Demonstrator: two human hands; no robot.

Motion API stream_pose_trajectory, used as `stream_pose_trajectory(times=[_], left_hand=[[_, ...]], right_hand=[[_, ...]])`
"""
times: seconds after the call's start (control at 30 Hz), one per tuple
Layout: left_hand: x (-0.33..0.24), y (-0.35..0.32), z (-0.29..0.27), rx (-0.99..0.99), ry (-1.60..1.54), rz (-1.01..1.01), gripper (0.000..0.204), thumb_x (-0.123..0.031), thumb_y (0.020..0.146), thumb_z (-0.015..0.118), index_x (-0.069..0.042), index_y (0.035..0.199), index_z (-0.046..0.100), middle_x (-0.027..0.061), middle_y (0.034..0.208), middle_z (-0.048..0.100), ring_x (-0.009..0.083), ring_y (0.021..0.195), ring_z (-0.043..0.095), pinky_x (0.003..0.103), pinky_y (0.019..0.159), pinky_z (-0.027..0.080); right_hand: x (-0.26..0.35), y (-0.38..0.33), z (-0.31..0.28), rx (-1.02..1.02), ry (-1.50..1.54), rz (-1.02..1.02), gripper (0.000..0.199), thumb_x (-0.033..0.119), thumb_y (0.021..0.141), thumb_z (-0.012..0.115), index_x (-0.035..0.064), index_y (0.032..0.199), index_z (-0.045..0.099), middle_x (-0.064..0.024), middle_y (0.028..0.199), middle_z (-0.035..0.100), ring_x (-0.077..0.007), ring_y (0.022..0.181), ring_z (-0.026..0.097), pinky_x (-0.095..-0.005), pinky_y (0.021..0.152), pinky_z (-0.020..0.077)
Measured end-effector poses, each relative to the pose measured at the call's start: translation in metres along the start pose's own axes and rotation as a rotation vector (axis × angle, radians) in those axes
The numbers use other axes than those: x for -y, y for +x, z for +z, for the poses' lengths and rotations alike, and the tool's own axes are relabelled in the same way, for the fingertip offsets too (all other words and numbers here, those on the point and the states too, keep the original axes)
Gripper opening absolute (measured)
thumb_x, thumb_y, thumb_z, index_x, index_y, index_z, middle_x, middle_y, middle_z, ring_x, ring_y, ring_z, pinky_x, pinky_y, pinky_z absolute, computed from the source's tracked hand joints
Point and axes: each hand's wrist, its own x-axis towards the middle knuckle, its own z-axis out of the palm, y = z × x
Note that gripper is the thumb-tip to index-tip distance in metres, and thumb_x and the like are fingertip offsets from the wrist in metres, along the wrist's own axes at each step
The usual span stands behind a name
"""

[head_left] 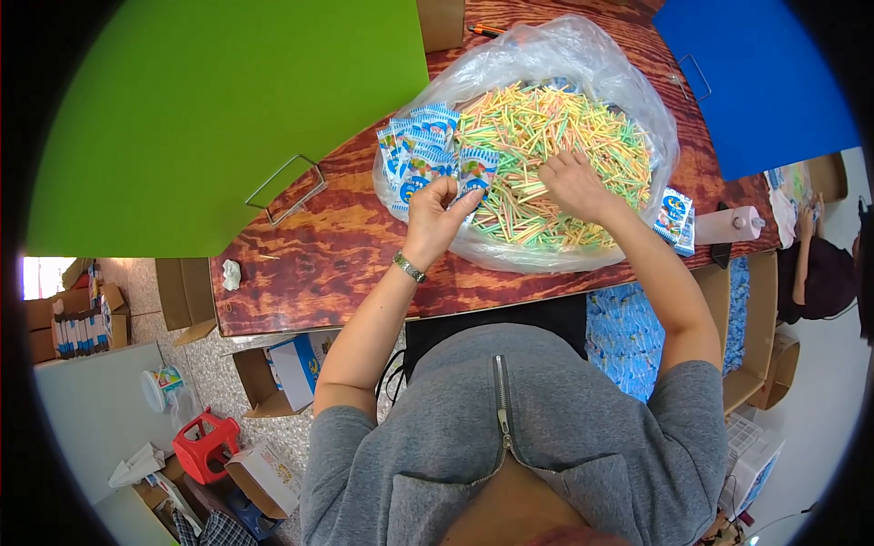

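A big heap of thin pastel sticks [537, 118], yellow, green and pink, lies in a clear plastic bag [583, 50] spread wide on the table. My left hand [435, 218] pinches a small blue-and-white packet [478, 166] between thumb and fingers at the heap's left edge. Beside it, several similar packets [410, 136] lie overlapping on the bag's left side. My right hand [575, 187] rests on the middle of the heap with its fingers curled down into the sticks. Its fingertips are hidden, so what they grip does not show.
The red-brown patterned table [300, 291] carries a green panel [228, 118] at left and a blue one [765, 82] at right, each with a wire handle. More packets [674, 218] and a pink bottle [728, 224] lie at right. Below stands a box of blue packets [628, 328].
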Motion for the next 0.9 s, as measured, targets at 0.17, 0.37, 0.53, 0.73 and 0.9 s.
stream_pose_trajectory(times=[0.17,0.37,0.53,0.73,0.9], left_hand=[[-0.016,0.006,0.012,0.014,-0.121,-0.032,0.030,-0.018,0.085,0.075,-0.004,0.068,0.055,-0.0041,0.068,0.054,0.0033,0.064,0.042,0.022,0.055,0.035],[-0.023,0.018,0.037,0.051,-0.454,-0.139,0.014,-0.014,0.088,0.071,-0.004,0.082,0.064,-0.0052,0.078,0.061,0.0008,0.069,0.048,0.020,0.061,0.040],[-0.018,0.025,0.045,0.071,-0.590,-0.196,0.012,-0.014,0.090,0.069,-0.003,0.094,0.066,-0.0017,0.089,0.066,0.0025,0.077,0.055,0.020,0.070,0.045],[-0.040,0.045,0.063,0.145,-1.092,-0.277,0.020,-0.015,0.095,0.060,-0.004,0.113,0.061,0.0039,0.110,0.066,0.0135,0.097,0.063,0.033,0.089,0.050],[-0.035,0.062,0.086,0.175,-1.204,-0.307,0.025,-0.020,0.097,0.059,-0.004,0.116,0.058,0.0076,0.111,0.066,0.0197,0.103,0.063,0.042,0.094,0.048]], right_hand=[[0.001,0.001,-0.043,0.065,0.175,0.162,0.017,0.006,0.079,0.057,0.0062,0.095,0.059,-0.0103,0.095,0.062,-0.0288,0.107,0.053,-0.0461,0.085,0.0415],[-0.014,-0.007,-0.028,-0.295,0.074,0.050,0.025,0.007,0.076,0.062,0.0058,0.099,0.053,-0.0144,0.095,0.059,-0.0322,0.100,0.057,-0.0486,0.093,0.0400],[-0.020,-0.009,-0.034,-0.226,0.328,0.080,0.023,0.009,0.083,0.061,0.0062,0.103,0.052,-0.0140,0.093,0.058,-0.0330,0.094,0.059,-0.0451,0.092,0.0443],[-0.022,-0.010,-0.039,0.201,1.184,0.144,0.017,0.018,0.097,0.050,0.0057,0.108,0.051,-0.0074,0.094,0.061,-0.0212,0.087,0.064,-0.0360,0.078,0.0515],[-0.012,-0.011,-0.028,0.460,1.919,0.296,0.027,0.028,0.099,0.053,0.0083,0.118,0.053,-0.0043,0.099,0.062,-0.0162,0.085,0.064,-0.0352,0.079,0.0549]])
